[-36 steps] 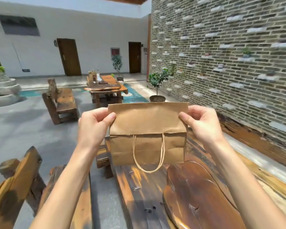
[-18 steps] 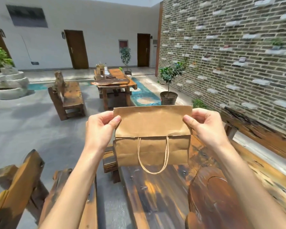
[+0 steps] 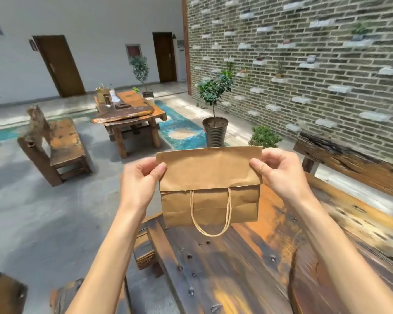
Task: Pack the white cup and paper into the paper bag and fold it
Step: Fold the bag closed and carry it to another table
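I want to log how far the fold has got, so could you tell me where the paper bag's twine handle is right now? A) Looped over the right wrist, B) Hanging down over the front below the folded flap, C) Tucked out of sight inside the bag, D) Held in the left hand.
B: the twine handle hangs from under the folded flap of the paper bag, while the left hand and right hand pinch the flap's upper corners.

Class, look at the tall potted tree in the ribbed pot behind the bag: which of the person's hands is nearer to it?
Right. The right hand grips the bag at its right edge, below and right of the tree; the left hand at the left edge is farther off.
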Motion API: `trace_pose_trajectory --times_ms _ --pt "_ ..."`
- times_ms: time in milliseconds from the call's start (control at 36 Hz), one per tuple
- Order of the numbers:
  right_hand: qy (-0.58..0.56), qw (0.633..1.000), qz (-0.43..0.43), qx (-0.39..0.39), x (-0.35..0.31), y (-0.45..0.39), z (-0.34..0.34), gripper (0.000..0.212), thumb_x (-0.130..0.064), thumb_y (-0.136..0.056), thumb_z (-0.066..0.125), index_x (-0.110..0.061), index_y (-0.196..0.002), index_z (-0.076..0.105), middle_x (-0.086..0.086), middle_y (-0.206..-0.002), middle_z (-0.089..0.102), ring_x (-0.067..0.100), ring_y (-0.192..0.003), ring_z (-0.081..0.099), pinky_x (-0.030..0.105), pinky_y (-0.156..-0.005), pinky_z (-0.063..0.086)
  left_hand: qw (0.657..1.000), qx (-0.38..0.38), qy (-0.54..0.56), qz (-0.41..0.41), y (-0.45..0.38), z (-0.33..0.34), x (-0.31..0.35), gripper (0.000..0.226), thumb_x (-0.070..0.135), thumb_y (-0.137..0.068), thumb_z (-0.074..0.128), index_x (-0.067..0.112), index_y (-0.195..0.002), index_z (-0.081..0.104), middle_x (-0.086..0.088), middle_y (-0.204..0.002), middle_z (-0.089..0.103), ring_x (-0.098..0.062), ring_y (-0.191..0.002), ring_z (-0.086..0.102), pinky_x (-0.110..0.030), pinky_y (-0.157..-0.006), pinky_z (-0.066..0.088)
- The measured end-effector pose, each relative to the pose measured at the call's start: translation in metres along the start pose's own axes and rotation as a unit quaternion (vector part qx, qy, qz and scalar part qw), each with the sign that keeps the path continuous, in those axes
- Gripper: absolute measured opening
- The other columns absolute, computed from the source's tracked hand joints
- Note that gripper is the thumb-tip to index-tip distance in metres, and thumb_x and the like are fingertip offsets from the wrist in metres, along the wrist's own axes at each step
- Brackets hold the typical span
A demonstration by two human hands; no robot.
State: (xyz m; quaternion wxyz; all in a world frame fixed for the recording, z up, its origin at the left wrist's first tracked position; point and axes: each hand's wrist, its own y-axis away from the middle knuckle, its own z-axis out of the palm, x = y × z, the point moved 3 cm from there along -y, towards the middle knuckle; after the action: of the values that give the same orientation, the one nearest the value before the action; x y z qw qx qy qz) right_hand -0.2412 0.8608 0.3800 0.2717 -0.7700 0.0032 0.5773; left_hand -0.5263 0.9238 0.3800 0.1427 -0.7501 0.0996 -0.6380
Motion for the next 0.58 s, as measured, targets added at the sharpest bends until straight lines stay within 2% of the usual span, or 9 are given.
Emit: trace_pose_trajectory --times_ms 56,139,194,278,361,417,500,583 --pt "0.009 1.000 0.008 0.021 0.013 -0.013 0.004 0.013 -0.007 -0.087 0.071 -0.002 -0.078 0.065 0.010 -0.073 0.069 0.012 -0.066 0.059 0.030 -0.067 0.048 1.000 -0.018 0.000 -0.003 -0.027 0.010 -0.016 0.014 0.007 -0.089 0.068 0.009 -0.100 0.077 -0.013 -0.100 0.077 -0.017 -0.088 0.070 -0.041 -0.088 0.056" --pt "0.029 0.998 0.029 0.051 0.035 -0.032 0.007 0.011 -0.010 -0.086 0.073 -0.002 -0.081 0.069 0.017 -0.078 0.073 0.014 -0.069 0.062 0.034 -0.070 0.050 0.998 -0.069 0.007 -0.008 -0.067 0.031 -0.045 0.013 0.005 -0.089 0.067 0.014 -0.091 0.077 -0.003 -0.086 0.075 -0.010 -0.076 0.066 -0.030 -0.077 0.055" --pt "0.051 0.994 0.044 0.085 0.052 -0.045 0.008 0.009 -0.013 -0.084 0.075 -0.006 -0.080 0.070 0.016 -0.080 0.074 0.014 -0.071 0.064 0.038 -0.072 0.053 0.995 -0.096 0.008 -0.002 -0.093 0.049 -0.063 0.009 0.008 -0.089 0.068 0.001 -0.088 0.074 -0.006 -0.081 0.069 -0.012 -0.073 0.060 -0.031 -0.073 0.052" --pt "0.075 0.986 0.076 0.130 0.079 -0.060 0.006 0.008 -0.016 -0.081 0.079 -0.014 -0.079 0.072 0.002 -0.081 0.074 0.014 -0.075 0.067 0.042 -0.079 0.055 0.989 -0.145 0.035 -0.005 -0.130 0.080 -0.083 0.010 0.003 -0.090 0.065 -0.003 -0.089 0.073 -0.002 -0.078 0.068 -0.003 -0.067 0.059 -0.013 -0.063 0.048" --pt "0.096 0.973 0.112 0.175 0.102 -0.073 -0.001 0.017 -0.022 -0.080 0.080 -0.010 -0.091 0.074 0.009 -0.093 0.077 0.025 -0.088 0.073 0.048 -0.088 0.057 0.976 -0.210 0.054 -0.001 -0.162 0.118 -0.103 0.019 0.001 -0.089 0.064 0.003 -0.070 0.067 0.009 -0.063 0.060 -0.001 -0.061 0.052 -0.017 -0.059 0.043" --pt "0.107 0.965 0.127 0.201 0.117 -0.078 -0.005 0.017 -0.021 -0.081 0.079 -0.006 -0.085 0.071 0.012 -0.083 0.074 0.019 -0.078 0.070 0.044 -0.081 0.057 0.967 -0.248 0.060 0.007 -0.180 0.142 -0.112 0.034 -0.003 -0.089 0.063 0.013 -0.060 0.058 0.018 -0.048 0.054 0.008 -0.052 0.047 -0.010 -0.054 0.039" --pt "0.115 0.952 0.155 0.240 0.139 -0.083 -0.006 0.014 -0.014 -0.081 0.078 -0.010 -0.075 0.067 -0.006 -0.072 0.061 0.006 -0.067 0.055 0.027 -0.069 0.047 0.952 -0.298 0.071 -0.007 -0.204 0.174 -0.137 0.028 -0.005 -0.087 0.064 0.012 -0.065 0.061 0.020 -0.048 0.057 0.008 -0.058 0.053 -0.003 -0.054 0.040" --pt "0.127 0.937 0.175 0.273 0.156 -0.082 -0.004 0.018 -0.011 -0.082 0.077 -0.007 -0.071 0.063 -0.003 -0.070 0.055 0.006 -0.063 0.050 0.023 -0.064 0.041 0.925 -0.371 0.078 0.001 -0.224 0.202 -0.158 0.021 0.001 -0.085 0.069 0.008 -0.066 0.066 0.014 -0.062 0.063 0.001 -0.063 0.055 -0.019 -0.065 0.045"
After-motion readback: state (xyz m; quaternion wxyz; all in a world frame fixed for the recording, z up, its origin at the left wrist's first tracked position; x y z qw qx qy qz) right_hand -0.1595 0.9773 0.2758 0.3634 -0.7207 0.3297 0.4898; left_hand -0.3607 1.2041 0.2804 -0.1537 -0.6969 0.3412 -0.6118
